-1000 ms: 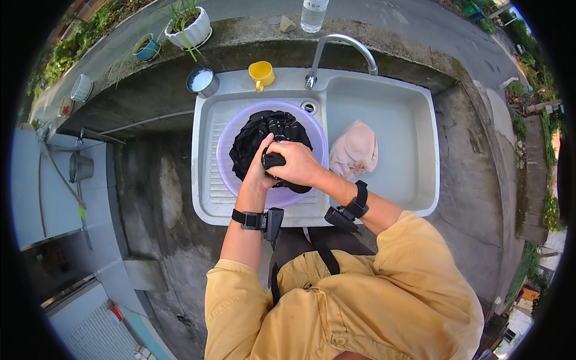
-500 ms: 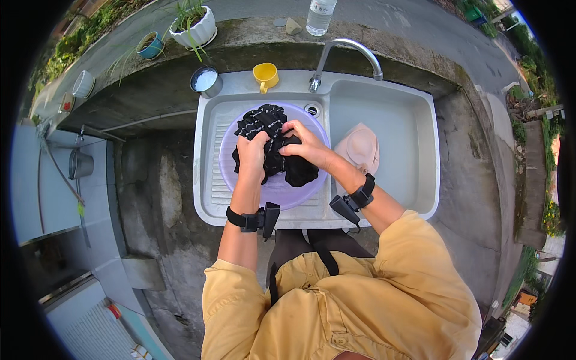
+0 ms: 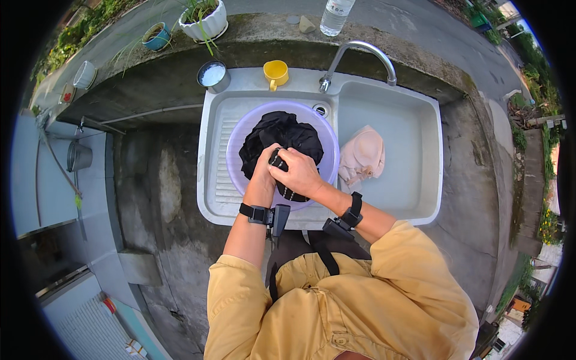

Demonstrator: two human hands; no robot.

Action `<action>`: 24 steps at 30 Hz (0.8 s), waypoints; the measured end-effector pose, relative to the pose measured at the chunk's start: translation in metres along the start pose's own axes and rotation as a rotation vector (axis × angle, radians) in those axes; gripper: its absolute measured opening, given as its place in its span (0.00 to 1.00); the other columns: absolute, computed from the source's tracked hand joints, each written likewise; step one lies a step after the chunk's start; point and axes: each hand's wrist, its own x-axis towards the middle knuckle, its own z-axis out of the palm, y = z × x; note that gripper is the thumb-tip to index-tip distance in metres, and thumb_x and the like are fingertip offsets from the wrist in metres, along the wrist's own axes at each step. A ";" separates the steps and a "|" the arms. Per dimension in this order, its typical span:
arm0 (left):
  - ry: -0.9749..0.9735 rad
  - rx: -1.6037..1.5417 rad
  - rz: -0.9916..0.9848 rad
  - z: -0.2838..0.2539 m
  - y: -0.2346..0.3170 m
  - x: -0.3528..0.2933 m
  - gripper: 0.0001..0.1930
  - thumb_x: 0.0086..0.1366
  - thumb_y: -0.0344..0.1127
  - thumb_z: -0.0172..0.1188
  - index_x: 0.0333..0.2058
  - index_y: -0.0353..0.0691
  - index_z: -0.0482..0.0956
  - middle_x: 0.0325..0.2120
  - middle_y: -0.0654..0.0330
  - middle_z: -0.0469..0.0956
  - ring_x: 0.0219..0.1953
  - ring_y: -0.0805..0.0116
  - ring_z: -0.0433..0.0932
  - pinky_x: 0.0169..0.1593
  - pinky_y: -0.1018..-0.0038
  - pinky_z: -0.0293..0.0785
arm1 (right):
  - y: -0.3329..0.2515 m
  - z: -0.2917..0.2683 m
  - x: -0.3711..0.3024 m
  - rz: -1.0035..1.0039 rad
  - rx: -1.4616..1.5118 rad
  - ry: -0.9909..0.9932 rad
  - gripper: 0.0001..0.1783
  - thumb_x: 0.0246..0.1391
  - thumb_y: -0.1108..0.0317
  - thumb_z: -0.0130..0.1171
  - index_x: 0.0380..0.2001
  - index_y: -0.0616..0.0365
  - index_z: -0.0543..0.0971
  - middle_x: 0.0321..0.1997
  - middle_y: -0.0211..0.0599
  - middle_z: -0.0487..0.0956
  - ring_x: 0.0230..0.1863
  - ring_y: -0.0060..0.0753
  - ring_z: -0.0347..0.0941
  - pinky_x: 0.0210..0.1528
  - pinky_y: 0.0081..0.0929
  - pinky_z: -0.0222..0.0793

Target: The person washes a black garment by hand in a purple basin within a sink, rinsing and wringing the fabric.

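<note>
A wet black garment (image 3: 281, 139) lies bunched in a pale purple plastic basin (image 3: 240, 138) that sits in the left bowl of a steel double sink (image 3: 426, 180). My left hand (image 3: 263, 174) and my right hand (image 3: 299, 173) are pressed together over the near part of the cloth, both closed on a fold of it. Each wrist carries a black strap with a small device. A pink cloth (image 3: 362, 157) hangs over the divider between the two sink bowls, just right of my right hand.
A curved tap (image 3: 360, 54) rises behind the sink. On the rim stand a yellow cup (image 3: 276, 73) and a metal cup (image 3: 212, 75). A water bottle (image 3: 336, 14) and potted plants (image 3: 204, 18) stand on the concrete ledge. A tiled floor lies to the left.
Both hands lifted and stretched the black garment toward the tap half a second ago; now they have drawn back toward me, gripping the cloth low over the basin's near side.
</note>
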 end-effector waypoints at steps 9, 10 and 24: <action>0.273 0.106 0.340 0.064 -0.018 -0.016 0.04 0.53 0.26 0.48 0.21 0.41 0.69 0.18 0.67 0.68 0.19 0.77 0.68 0.24 0.75 0.64 | 0.044 -0.011 0.003 -0.001 0.099 -0.045 0.13 0.45 0.62 0.53 0.21 0.63 0.71 0.18 0.47 0.72 0.23 0.45 0.71 0.28 0.35 0.66; 0.185 0.101 0.350 0.060 -0.011 -0.021 0.04 0.52 0.25 0.48 0.22 0.40 0.69 0.18 0.67 0.69 0.20 0.76 0.68 0.26 0.75 0.66 | 0.045 -0.022 0.004 0.199 0.460 -0.130 0.12 0.49 0.64 0.53 0.22 0.63 0.70 0.17 0.30 0.69 0.20 0.29 0.61 0.29 0.22 0.62; 0.229 0.223 0.167 0.079 0.008 -0.020 0.21 0.58 0.57 0.53 0.33 0.43 0.74 0.31 0.59 0.74 0.36 0.68 0.72 0.41 0.69 0.69 | 0.031 -0.024 0.035 -0.049 0.096 0.051 0.08 0.50 0.65 0.54 0.28 0.58 0.76 0.32 0.45 0.75 0.35 0.41 0.74 0.48 0.29 0.66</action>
